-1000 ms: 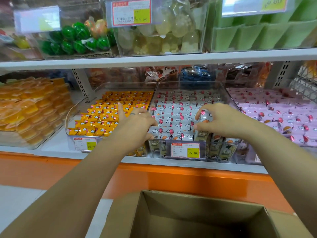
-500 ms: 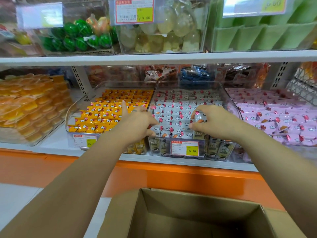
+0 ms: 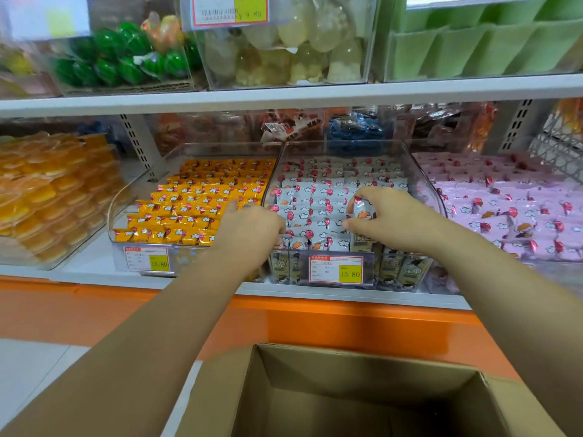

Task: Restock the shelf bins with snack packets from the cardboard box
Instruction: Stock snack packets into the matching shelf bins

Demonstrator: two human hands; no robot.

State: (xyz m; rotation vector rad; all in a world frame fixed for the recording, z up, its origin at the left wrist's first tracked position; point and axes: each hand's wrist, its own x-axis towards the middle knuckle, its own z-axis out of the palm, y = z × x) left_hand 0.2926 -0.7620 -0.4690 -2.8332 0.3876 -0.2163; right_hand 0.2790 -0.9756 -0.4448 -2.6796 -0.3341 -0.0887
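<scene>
Both hands have closed down since the earlier frame: the fingers, then spread in a claw over the front rows, now curl onto the packets.

**Current state**
- The right hand [image 3: 397, 219] pinches one white packet [image 3: 362, 212] between thumb and fingers, raised slightly above its row.
- The left hand [image 3: 252, 228] rests with bent fingers on the front-left rows. Whether it grips a packet cannot be told.
- The held packet sits over the front right of the middle bin [image 3: 347, 146], which is filled with rows of white packets [image 3: 318, 197] up to its front lip.
- The cardboard box [image 3: 315, 367] stands below the shelf edge [image 3: 94, 275]. No packets show in the visible part of it.

**Likely faults and causes**
1. Dropped packet. The wrapper looks glossy and the pinch is light. A slip near the front lip probably sends the packet over the edge, toward the box or the floor.
2. Disturbed rows. The bin appears full. Forcing another packet in can buckle the neighbouring rows or push them up.
3. Mixed stock. The left hand works close to the wall shared with the yellow packets [image 3: 202, 197]. A sideways sweep may carry white packets across; the pink packets [image 3: 504, 209] face the same risk on the right.
4. Knocked label. Both wrists pass just above the price tag [image 3: 336, 269]. A low withdrawal may dislodge it.
</scene>
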